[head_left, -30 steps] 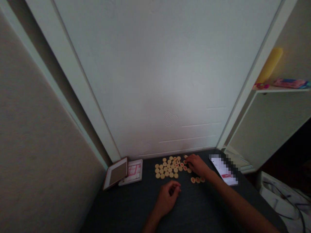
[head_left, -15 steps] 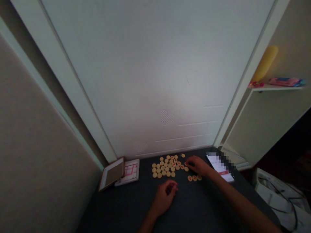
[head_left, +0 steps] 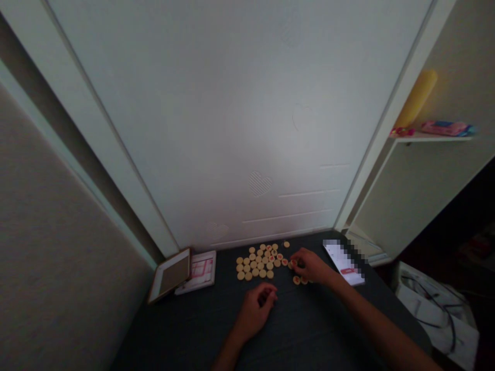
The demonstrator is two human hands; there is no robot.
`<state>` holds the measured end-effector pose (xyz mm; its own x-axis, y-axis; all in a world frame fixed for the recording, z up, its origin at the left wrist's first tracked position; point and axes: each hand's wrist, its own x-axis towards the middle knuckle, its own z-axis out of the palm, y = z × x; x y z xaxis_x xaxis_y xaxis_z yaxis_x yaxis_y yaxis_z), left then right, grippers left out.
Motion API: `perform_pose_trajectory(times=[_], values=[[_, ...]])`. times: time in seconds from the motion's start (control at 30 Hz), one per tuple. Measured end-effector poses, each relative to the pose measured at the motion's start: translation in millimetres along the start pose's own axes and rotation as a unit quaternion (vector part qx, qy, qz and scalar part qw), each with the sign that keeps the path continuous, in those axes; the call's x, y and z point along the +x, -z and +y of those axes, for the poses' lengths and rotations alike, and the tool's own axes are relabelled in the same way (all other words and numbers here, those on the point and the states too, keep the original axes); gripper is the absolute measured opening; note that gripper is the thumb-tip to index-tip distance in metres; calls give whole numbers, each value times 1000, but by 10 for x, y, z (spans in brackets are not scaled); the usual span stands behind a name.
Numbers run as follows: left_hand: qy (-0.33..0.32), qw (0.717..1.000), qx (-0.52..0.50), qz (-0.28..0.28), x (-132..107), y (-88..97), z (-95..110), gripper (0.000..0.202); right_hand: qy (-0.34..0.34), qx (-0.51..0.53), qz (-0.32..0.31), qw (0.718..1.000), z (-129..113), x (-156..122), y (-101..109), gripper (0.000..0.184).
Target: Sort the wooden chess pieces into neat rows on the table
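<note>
My right hand [head_left: 311,266] reaches in from the right with thumb and fingers pinched on a round wooden xiangqi piece [head_left: 293,264] at the right side of a cluster. The fingers partly hide it. Below that hand lies a short row of pieces with red characters [head_left: 296,280], its right end covered by the hand. My left hand [head_left: 255,308] rests at the front of the cluster, fingers curled in towards the thumb, nothing visible in it. Many pale xiangqi pieces [head_left: 253,265] lie close together, mostly blank side up; a few show red or dark characters.
On the dark table [head_left: 193,330], a framed board [head_left: 170,275] leans over a pink-and-white box [head_left: 201,270] at the left. A lit phone [head_left: 344,263] lies at the right. A white panel [head_left: 232,129] rises behind. Cables [head_left: 433,309] sit on a white unit beyond the table's right edge.
My right hand has come slightly nearer to me and now covers part of the short row. The left hand stays in place. The whole view has shifted a little.
</note>
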<state>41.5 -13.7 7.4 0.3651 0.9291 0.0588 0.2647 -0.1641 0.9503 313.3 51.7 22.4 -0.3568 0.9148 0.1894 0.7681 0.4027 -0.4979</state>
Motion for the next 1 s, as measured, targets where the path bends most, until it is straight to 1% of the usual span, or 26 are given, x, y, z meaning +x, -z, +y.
perform_pose_trajectory(times=[0.1,0.2,0.4,0.57,0.77,0.9,1.0], values=[[-5,1000,2,1,5,2,-5,25,-16,-10,-6,1000,-44,43,-72,16],[-7,1000,0,-1,7,3,-5,26,-40,-18,-10,999,-53,58,-107,17],[-5,1000,-2,2,-2,0,-5,25,-63,-33,-30,997,-14,140,-51,18],[-7,1000,-6,1,-7,-1,-2,25,-92,-52,-11,994,-2,348,13,15],[-3,1000,-3,6,-9,-3,8,24,-82,-34,9,996,-101,521,-41,11],[-4,1000,-4,9,-6,1,19,24,-74,-11,33,997,-134,461,10,16],[-5,1000,-2,10,0,10,41,25,-65,6,54,996,-239,274,68,23]])
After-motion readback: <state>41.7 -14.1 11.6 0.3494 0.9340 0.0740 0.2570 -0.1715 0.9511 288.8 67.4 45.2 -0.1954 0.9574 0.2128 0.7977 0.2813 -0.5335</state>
